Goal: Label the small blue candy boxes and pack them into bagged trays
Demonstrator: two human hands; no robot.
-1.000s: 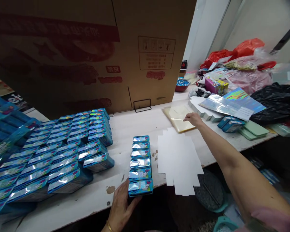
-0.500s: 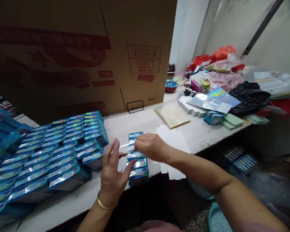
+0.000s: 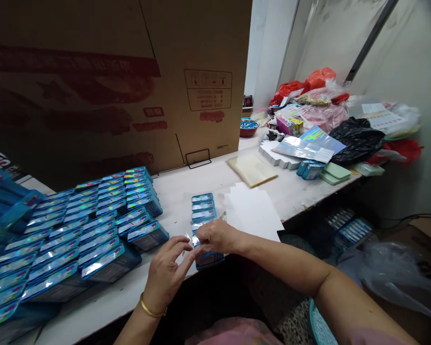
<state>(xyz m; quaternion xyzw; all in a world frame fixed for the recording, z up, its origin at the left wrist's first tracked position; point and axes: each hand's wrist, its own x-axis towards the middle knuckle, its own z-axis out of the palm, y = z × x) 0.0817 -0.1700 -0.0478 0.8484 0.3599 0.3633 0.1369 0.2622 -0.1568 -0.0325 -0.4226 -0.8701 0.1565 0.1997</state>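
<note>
A short row of small blue boxes with shiny tops stands on the table before me. Over its near end is my right hand, its fingers curled and closed; what they hold is hidden. My left hand is just left of the row, fingers bent and thumb reaching toward the right fingertips. A small clear sliver, perhaps film, shows by the left fingertips, too small to name. White card sheets lie right of the row, beside my right wrist.
Many similar blue boxes stand in rows at left. A large cardboard carton rises behind. A stack of clear film sheets lies farther back. Bags, including a black one, crowd the right end. A turquoise tub sits below the table edge.
My right hand has moved down toward the near end of the row. My left fingers have bent down from upright, and the hands are closer together. The view has shifted slightly.
</note>
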